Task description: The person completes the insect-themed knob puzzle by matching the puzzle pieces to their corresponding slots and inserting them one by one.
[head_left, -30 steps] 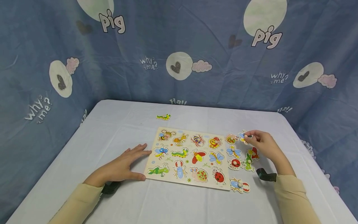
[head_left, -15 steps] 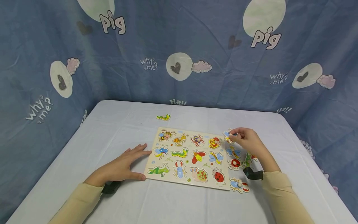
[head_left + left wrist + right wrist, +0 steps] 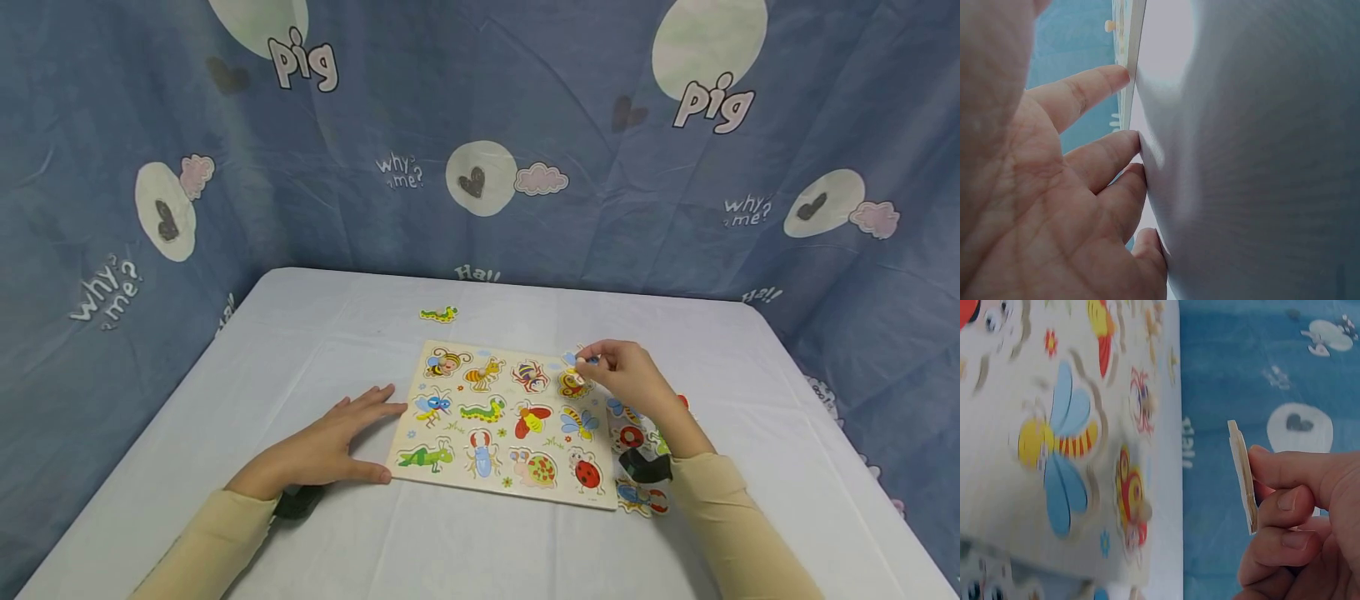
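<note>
A wooden insect puzzle board (image 3: 457,479) lies on the white table. My left hand (image 3: 322,446) spreads its fingers at the board's left side. In the left wrist view, an outstretched finger (image 3: 1107,78) touches the board edge (image 3: 1127,100). Above the board's top right corner, my right hand (image 3: 637,379) pinches a blue-winged insect puzzle piece (image 3: 1242,478) between thumb and fingers. The right wrist view shows this piece edge-on, away from the board. Below it in the head view, a butterfly piece (image 3: 573,385) with a knob sits in the board.
Right of the board lie loose pieces: a dragonfly (image 3: 621,408), a ladybug (image 3: 628,437) and a stag beetle (image 3: 633,497). The right arm partly covers others there. A green caterpillar piece (image 3: 438,314) lies behind the board. A patterned blue cloth (image 3: 480,242) hangs behind the table.
My right hand has moved left with the blue-winged insect piece, from the loose pieces to over the board's top right corner. My left hand has stayed still.
</note>
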